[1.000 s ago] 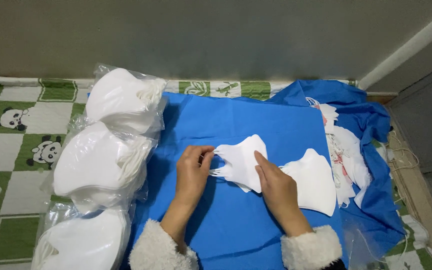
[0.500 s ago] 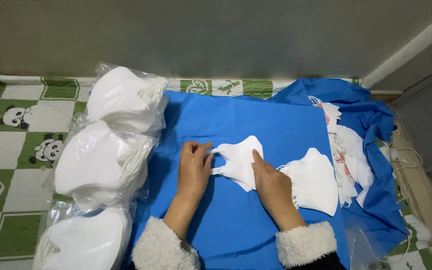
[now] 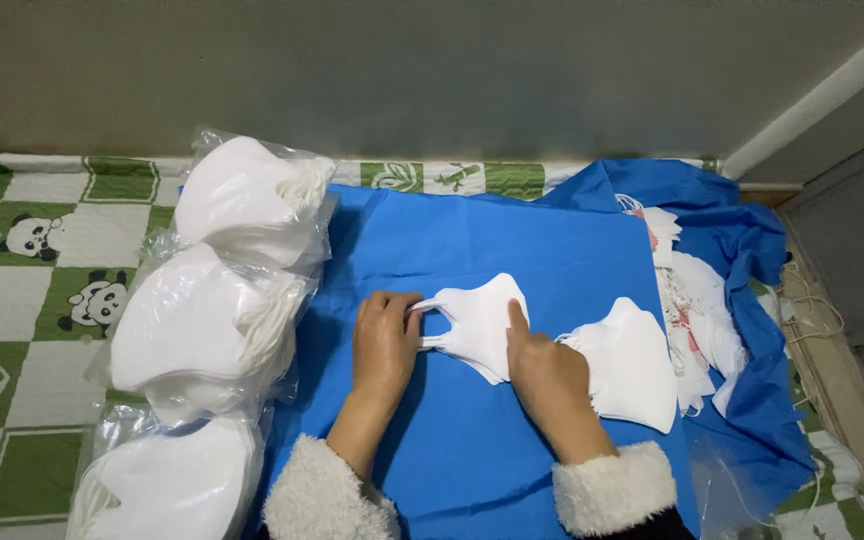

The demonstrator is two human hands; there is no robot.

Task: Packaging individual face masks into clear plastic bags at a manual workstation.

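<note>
A folded white face mask (image 3: 480, 318) lies on a blue cloth (image 3: 512, 240) in the head view. My left hand (image 3: 386, 345) pinches the mask's ear loop at its left end. My right hand (image 3: 544, 370) presses down on the mask's right side, forefinger stretched along it. A stack of similar white masks (image 3: 632, 365) sits just right of my right hand, partly hidden by it. Both wrists show fluffy white cuffs.
Three clear plastic bags of white masks (image 3: 222, 290) lie along the cloth's left edge on a green and white panda mat (image 3: 42, 290). Loose masks and scraps (image 3: 697, 300) pile at the right. A wall runs close behind; bare floor lies at the far right.
Both hands and the mask have stayed in nearly the same place. My left fingers have closed more tightly onto the ear loop, and the mask has shifted slightly.
</note>
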